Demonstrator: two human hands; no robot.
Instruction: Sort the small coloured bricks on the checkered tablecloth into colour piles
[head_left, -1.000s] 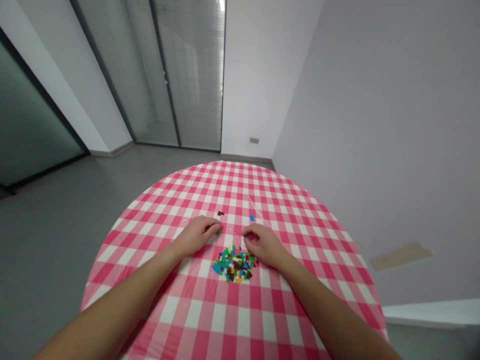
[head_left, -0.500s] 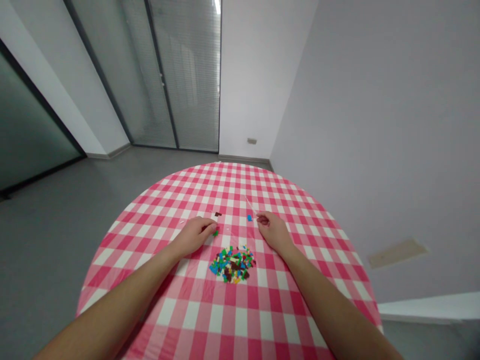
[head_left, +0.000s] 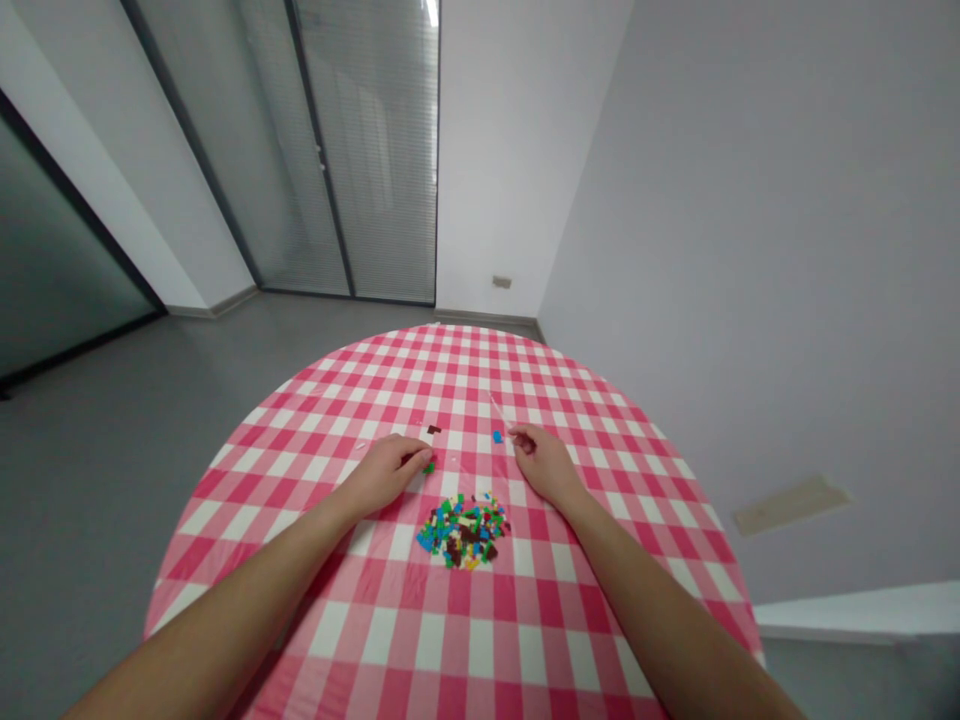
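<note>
My left hand (head_left: 386,470) rests on the table with thumb and fingers closed on a small green toy brick (head_left: 429,468), partly hidden by the fingertips. Across from it, my right hand (head_left: 546,460) has its fingers curled into a pinch; what they hold I cannot make out. A thin pale stick-like strip (head_left: 501,408) runs from near its fingertips away across the cloth. Just left of those fingertips lies a small blue brick piece (head_left: 498,437). A dark brown piece (head_left: 433,430) sits beyond my left hand. Nearer me, between my forearms, is a pile of tiny mixed-colour bricks (head_left: 463,532).
A red-and-white checked cloth (head_left: 480,640) covers the round table. Small whitish bits (head_left: 361,446) lie by my left hand. Grey wall (head_left: 772,250) stands close on the right, and glass doors (head_left: 375,180) are beyond the table.
The whole view has shifted very slightly. Both hands and the bricks keep almost the same places on the table.
</note>
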